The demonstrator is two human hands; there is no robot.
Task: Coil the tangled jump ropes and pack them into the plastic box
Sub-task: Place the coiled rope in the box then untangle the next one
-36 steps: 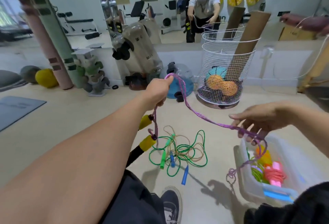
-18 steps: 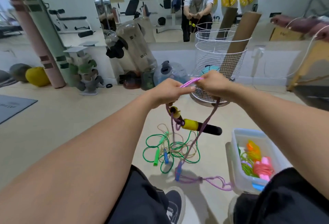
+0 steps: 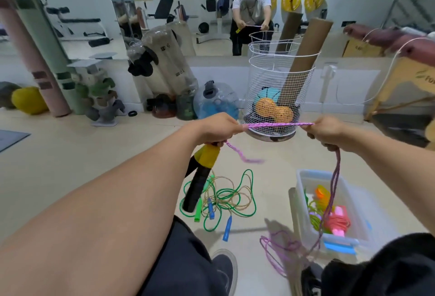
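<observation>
While my left hand (image 3: 215,128) grips the purple rope (image 3: 280,124) together with its yellow-and-black handle (image 3: 200,173), my right hand (image 3: 326,132) clenches the same rope farther along, so a short stretch runs taut between my fists. My left fingers hide the handle's top, and a blurred loose loop flicks out below them. From my right fist two strands drop in front of the box (image 3: 353,211), hiding part of the coiled ropes inside, then pool on the floor (image 3: 70,166) beside my knee. Green and tan ropes (image 3: 226,199) lie tangled on the floor between my arms, too knotted to count.
</observation>
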